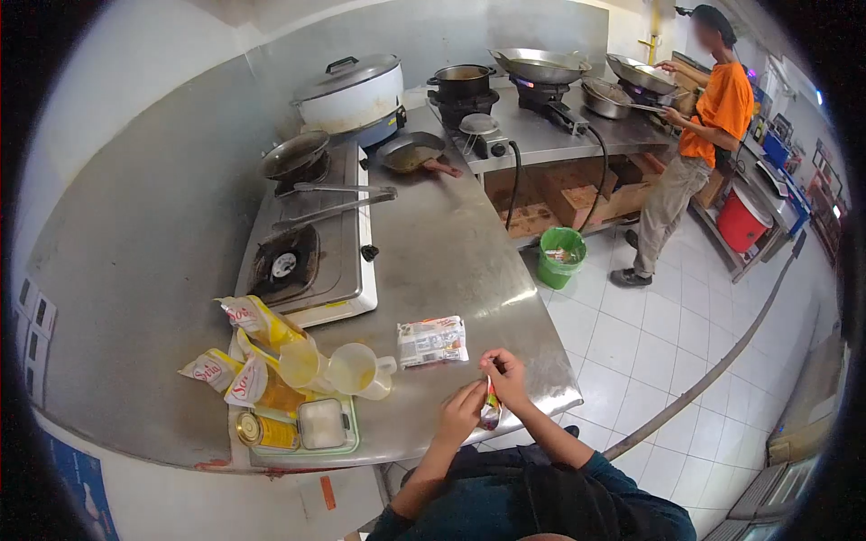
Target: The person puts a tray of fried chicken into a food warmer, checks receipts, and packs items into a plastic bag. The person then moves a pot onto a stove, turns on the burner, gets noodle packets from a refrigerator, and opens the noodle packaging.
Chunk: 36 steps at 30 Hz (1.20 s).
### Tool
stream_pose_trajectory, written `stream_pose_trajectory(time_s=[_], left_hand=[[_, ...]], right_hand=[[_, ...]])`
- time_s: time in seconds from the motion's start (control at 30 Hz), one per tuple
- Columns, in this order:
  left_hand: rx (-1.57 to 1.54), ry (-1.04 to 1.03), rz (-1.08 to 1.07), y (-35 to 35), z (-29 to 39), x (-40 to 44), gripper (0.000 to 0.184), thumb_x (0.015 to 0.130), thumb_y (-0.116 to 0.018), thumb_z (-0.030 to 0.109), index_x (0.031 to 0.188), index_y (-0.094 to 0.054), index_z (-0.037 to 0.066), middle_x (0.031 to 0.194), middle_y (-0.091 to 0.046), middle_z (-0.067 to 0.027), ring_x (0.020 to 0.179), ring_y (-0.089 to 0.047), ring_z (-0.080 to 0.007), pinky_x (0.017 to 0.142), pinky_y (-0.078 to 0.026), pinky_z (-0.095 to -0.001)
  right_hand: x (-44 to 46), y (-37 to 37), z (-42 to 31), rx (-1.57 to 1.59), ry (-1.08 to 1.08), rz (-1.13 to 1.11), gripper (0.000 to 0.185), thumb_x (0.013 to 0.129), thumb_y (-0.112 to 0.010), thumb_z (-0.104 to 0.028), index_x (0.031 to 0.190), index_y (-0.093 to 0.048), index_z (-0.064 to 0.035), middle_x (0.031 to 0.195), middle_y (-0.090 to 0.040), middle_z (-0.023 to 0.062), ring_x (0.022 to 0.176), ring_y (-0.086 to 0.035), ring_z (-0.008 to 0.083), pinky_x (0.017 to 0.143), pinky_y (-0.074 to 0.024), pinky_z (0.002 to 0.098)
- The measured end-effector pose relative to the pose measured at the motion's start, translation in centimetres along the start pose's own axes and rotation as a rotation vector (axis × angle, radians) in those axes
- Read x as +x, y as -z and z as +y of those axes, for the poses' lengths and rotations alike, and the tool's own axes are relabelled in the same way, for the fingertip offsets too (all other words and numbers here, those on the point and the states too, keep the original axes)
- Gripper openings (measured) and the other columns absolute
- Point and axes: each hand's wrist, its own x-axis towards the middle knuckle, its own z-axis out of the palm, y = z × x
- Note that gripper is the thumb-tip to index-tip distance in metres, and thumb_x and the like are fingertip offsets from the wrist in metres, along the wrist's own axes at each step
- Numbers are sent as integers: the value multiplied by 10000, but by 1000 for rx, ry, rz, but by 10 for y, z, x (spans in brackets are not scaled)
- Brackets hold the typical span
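Observation:
Near the front edge of the steel counter, my left hand and my right hand are close together, fingers closed on a small red and yellow packet. The packet hangs between them, its upper end hidden by my fingers. Just behind my hands, a flat white and orange packet lies on the counter. To the left stand two clear plastic jugs, beside yellow and white oil pouches.
A gas stove with tongs and a pan sits at the left. A green bin stands on the floor. A person in an orange shirt works at woks at the back right. A green-rimmed tray is at the near left.

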Motion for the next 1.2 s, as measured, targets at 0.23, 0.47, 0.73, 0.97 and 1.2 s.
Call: stream_pose_trajectory(time_s=[0.23, 0.47, 0.73, 0.97, 1.2], left_hand=[[-14, -19, 59, -3, -5, 4, 115, 665, -570, 61, 774, -537, 37, 754, -557, -95, 658, -555, -222, 592, -439, -300], [-553, 715, 267, -31, -16, -3, 200, 849, -394, 180, 786, -480, 10, 673, -493, -74, 580, -460, -140, 547, -384, -269], [-377, 526, 333, -19, -5, 7, 128, 832, -419, 114, 866, -481, 7, 723, -515, -89, 650, -495, -168, 605, -401, -275], [-441, 517, 203, -15, 4, 16, 60, 768, -461, 4, 801, -507, -14, 818, -541, -107, 705, -528, -179, 633, -420, -280], [-173, 370, 161, -26, -8, 18, 112, 795, -387, 64, 740, -461, 1, 713, -489, -151, 664, -482, -273, 598, -374, -345]], right_hand=[[-4, 3, -2, -243, 173, -124, 38, 779, -477, -35, 789, -502, -9, 694, -529, 40, 643, -497, 99, 579, -399, 218], [-9, -16, -28, -369, 480, 148, 80, 722, -537, -84, 744, -525, -8, 763, -538, 95, 703, -513, 212, 640, -402, 289], [-27, 1, -38, -233, 126, -130, 194, 702, -568, -59, 891, -579, -15, 936, -505, 113, 827, -525, 188, 678, -435, 263], [-19, 12, -31, -292, 106, -173, 246, 707, -560, -33, 952, -545, -23, 924, -507, 95, 802, -528, 172, 640, -461, 249], [-5, 2, -31, -657, 387, -207, 154, 659, -536, -41, 805, -500, -7, 802, -477, 148, 740, -462, 311, 650, -387, 354]])
